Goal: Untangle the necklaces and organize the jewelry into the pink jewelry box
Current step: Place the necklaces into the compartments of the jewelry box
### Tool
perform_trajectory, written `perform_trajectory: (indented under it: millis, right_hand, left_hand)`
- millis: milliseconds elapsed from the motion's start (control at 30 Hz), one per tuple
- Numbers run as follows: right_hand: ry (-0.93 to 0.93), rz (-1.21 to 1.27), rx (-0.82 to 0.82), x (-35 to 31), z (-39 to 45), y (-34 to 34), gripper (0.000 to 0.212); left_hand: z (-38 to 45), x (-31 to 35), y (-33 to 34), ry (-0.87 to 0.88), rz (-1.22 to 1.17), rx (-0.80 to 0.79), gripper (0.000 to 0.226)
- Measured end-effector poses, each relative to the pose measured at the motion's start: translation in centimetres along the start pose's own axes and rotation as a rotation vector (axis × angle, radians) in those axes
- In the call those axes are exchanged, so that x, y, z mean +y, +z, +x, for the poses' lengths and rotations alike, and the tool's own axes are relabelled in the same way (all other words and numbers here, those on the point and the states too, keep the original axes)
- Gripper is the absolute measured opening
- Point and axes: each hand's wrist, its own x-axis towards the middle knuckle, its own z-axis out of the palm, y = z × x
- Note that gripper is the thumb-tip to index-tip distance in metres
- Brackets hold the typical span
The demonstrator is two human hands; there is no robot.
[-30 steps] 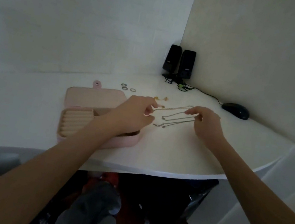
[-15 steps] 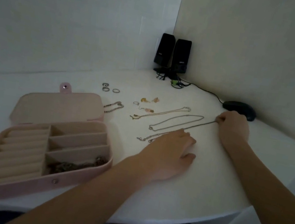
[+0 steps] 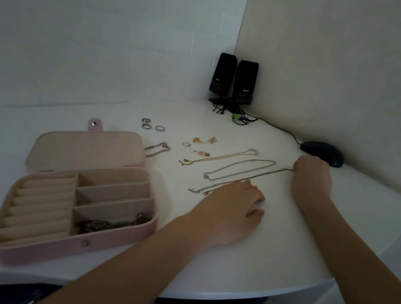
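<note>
The pink jewelry box [image 3: 16, 248] lies open at the left, a dark chain [image 3: 111, 224] in its front compartment. A long silver necklace [image 3: 265, 175] is stretched across the white table; my right hand [image 3: 311, 176] pinches its far end. My left hand [image 3: 229, 208] rests flat on the table, fingers on the chain near its clasp end [image 3: 200, 190]. A second silver necklace [image 3: 242, 166] and a gold necklace [image 3: 220, 156] lie straight beside it. A bracelet [image 3: 158, 148], three rings [image 3: 151, 126] and small earrings [image 3: 202, 145] lie behind.
Two black speakers [image 3: 233, 82] with cables stand in the corner. A black mouse [image 3: 324, 152] lies just behind my right hand. The table's curved edge [image 3: 276, 291] runs near right, with wooden floor beyond.
From a second ago, my hands moved apart, drawing the silver necklace out straight; the left hand dropped flat on the table. Over the last half second almost nothing moved.
</note>
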Motion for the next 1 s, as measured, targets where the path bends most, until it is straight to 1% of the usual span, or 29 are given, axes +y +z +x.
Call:
perform_trajectory:
  millis: [133, 200, 300, 367, 433, 500, 567, 667, 733, 800, 900, 1000]
  right_hand:
    - [-0.023, 0.024, 0.091, -0.5, -1.0, -0.9, 0.024]
    - [-0.098, 0.088, 0.129, -0.9, -1.7, -1.4, 0.028]
    - [-0.285, 0.222, 0.154, -2.2, -3.6, -2.4, 0.033]
    - [-0.406, 0.343, 0.158, -3.4, -5.2, -3.0, 0.027]
    - [-0.445, 0.549, 0.108, -4.5, -7.1, -4.0, 0.020]
    - [-0.410, 0.762, 0.023, -5.1, -8.9, -5.4, 0.019]
    - [-0.385, 0.888, -0.027, -5.3, -10.2, -6.9, 0.019]
    - [-0.360, 0.942, -0.061, -5.4, -10.7, -9.0, 0.019]
    - [-0.327, 0.984, -0.130, -5.6, -10.7, -9.8, 0.018]
    - [-0.296, 1.094, -0.210, -6.0, -10.9, -10.3, 0.015]
    - [-0.166, 1.420, -0.297, -7.1, -11.5, -10.8, 0.017]
    - [0.011, 1.649, -0.290, -8.5, -11.7, -11.2, 0.017]
  left_hand:
    - [-0.1, 0.1, -0.1, -0.018, -0.017, 0.039, 0.036]
    - [-0.2, 0.2, -0.2, -0.030, -0.027, 0.090, 0.037]
    - [-0.1, 0.0, -0.1, -0.093, -0.082, 0.121, 0.040]
    - [0.3, -0.1, -0.2, -0.152, -0.163, 0.138, 0.043]
    - [0.6, 0.0, -0.5, -0.204, -0.323, 0.188, 0.042]
    - [0.5, -0.1, -0.9, -0.196, -0.473, 0.224, 0.033]
    - [0.1, -0.3, -1.2, -0.150, -0.571, 0.257, 0.022]
    - [-0.8, -0.5, -1.9, -0.156, -0.677, 0.315, 0.027]
    - [-1.7, -0.5, -2.8, -0.186, -0.685, 0.391, 0.026]
    - [-2.4, -0.6, -3.9, -0.206, -0.687, 0.450, 0.025]
    - [-3.7, -0.5, -5.9, -0.196, -0.685, 0.476, 0.020]
    - [-5.2, -0.6, -8.0, -0.179, -0.631, 0.488, 0.018]
